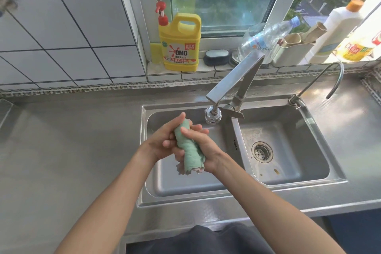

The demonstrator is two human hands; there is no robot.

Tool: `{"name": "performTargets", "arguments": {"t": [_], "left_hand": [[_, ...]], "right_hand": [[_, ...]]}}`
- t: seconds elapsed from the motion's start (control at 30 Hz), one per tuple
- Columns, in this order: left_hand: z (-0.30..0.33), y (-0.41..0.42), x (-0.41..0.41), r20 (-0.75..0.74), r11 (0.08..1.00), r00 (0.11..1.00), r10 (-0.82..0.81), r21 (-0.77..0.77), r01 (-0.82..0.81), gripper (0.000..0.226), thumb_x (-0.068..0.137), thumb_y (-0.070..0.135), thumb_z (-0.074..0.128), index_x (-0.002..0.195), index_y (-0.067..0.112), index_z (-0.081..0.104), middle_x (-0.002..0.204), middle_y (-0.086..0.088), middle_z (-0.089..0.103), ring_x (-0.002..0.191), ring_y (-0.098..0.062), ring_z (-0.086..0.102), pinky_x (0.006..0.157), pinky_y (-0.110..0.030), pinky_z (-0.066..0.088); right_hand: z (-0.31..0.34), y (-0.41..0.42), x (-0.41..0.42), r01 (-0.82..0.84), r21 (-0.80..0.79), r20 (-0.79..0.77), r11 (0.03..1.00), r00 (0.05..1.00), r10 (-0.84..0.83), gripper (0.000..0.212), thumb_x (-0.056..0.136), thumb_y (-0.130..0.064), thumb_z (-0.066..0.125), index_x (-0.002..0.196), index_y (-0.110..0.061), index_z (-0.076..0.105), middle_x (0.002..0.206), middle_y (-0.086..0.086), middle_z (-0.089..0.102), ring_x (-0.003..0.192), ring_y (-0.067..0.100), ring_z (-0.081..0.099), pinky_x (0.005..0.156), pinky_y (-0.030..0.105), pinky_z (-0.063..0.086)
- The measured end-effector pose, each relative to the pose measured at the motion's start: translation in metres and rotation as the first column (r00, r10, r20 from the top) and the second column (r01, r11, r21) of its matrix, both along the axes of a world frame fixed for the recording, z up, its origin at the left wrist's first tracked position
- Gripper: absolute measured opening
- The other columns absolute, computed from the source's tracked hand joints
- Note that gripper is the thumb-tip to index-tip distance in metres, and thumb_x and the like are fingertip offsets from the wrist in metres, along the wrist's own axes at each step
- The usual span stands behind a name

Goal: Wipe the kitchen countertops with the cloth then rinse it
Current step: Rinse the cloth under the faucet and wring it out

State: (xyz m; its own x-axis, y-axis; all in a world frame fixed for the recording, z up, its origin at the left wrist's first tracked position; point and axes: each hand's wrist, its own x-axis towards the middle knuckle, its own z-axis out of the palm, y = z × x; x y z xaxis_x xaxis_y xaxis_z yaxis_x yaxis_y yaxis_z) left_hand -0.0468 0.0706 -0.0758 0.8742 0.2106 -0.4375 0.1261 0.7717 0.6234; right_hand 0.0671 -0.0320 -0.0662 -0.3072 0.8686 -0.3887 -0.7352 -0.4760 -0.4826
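Two hands, left [162, 138] and right [203, 150], both grips curled tight round green cloth [188, 150] over sink [185, 192], yellow "OMO" jug [180, 43] behind.

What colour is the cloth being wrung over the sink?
The cloth is pale green, with a pinkish edge at its lower end; head view.

Cloth [188, 148]: soft green fabric, matt, pinkish frayed edge at the bottom, bunched into a roll gripped between left hand [162, 140] and right hand [203, 150]. Sink [288, 183] below the grip: brushed stainless steel, satin sheen, smooth; strainer to the right of the grip is shinier metal. Countertop [72, 150] left of the grip: same dull brushed steel. Faucet [235, 80] above-right of the grip: flat polished metal, chrome head glossy. Detergent jug [179, 43] beyond the grip: glossy yellow plastic, paper-look label. Wall tiles [61, 27] up-left: glazed white, smooth.
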Motion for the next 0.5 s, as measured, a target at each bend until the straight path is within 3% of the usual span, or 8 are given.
{"name": "performTargets", "arguments": {"t": [0.07,0.17,0.27,0.33,0.4,0.5], "left_hand": [[0.003,0.002,0.003,-0.066,0.998,0.998,-0.012,0.063,0.016,0.046,0.081,0.070,0.074,0.077,0.024,0.075,0.094,0.004,0.079,0.123,-0.022,0.067,0.107,-0.033,0.052],[-0.003,0.006,0.003,-0.140,0.987,0.985,0.102,0.138,-0.083,0.048,0.075,0.067,0.082,0.075,0.020,0.073,0.088,-0.002,0.076,0.103,-0.027,0.068,0.096,-0.037,0.053],[-0.007,0.007,0.003,-0.117,0.953,0.946,0.302,0.075,-0.294,0.033,0.088,0.040,0.081,0.088,0.011,0.067,0.087,-0.004,0.073,0.095,-0.029,0.077,0.085,-0.043,0.064],[-0.009,0.005,0.007,-0.111,0.924,0.918,0.381,0.085,-0.373,0.025,0.097,0.026,0.073,0.085,0.008,0.061,0.077,-0.003,0.068,0.076,-0.021,0.075,0.080,-0.040,0.064],[-0.014,0.001,0.013,-0.136,0.900,0.890,0.435,0.115,-0.421,0.027,0.102,0.019,0.065,0.078,0.010,0.056,0.066,0.000,0.058,0.057,-0.013,0.063,0.073,-0.036,0.063],[-0.020,0.001,0.021,-0.232,0.856,0.825,0.516,0.105,-0.506,0.023,0.106,0.013,0.058,0.085,0.012,0.049,0.056,0.003,0.053,0.046,-0.011,0.053,0.056,-0.030,0.056]], "right_hand": [[0.001,-0.001,-0.003,0.026,-0.035,-0.028,0.999,0.999,-0.027,0.052,0.070,-0.035,0.091,0.103,-0.006,0.063,0.098,0.021,0.073,0.057,0.019,0.062,0.072,0.038,0.059],[0.000,-0.008,-0.003,0.011,-0.063,-0.041,0.998,0.999,-0.014,0.040,0.077,-0.025,0.088,0.099,-0.004,0.062,0.084,0.016,0.067,0.065,0.025,0.067,0.087,0.055,0.058],[-0.001,-0.015,0.001,-0.030,-0.086,0.129,0.996,0.991,0.041,0.032,0.080,-0.015,0.081,0.099,-0.004,0.059,0.079,0.009,0.059,0.063,0.022,0.063,0.079,0.049,0.060],[-0.002,-0.014,0.003,-0.067,-0.130,0.283,0.989,0.954,0.102,0.032,0.081,-0.011,0.081,0.100,-0.004,0.056,0.077,0.007,0.059,0.061,0.021,0.062,0.066,0.040,0.060],[-0.005,-0.011,0.003,-0.082,-0.186,0.458,0.979,0.875,0.160,0.031,0.081,-0.010,0.081,0.100,-0.005,0.056,0.073,0.007,0.059,0.059,0.022,0.059,0.051,0.031,0.051],[-0.012,-0.004,0.000,-0.102,-0.203,0.758,0.974,0.613,0.222,0.021,0.082,-0.014,0.073,0.090,-0.009,0.054,0.062,0.009,0.052,0.044,0.020,0.047,0.041,0.024,0.034]]}}
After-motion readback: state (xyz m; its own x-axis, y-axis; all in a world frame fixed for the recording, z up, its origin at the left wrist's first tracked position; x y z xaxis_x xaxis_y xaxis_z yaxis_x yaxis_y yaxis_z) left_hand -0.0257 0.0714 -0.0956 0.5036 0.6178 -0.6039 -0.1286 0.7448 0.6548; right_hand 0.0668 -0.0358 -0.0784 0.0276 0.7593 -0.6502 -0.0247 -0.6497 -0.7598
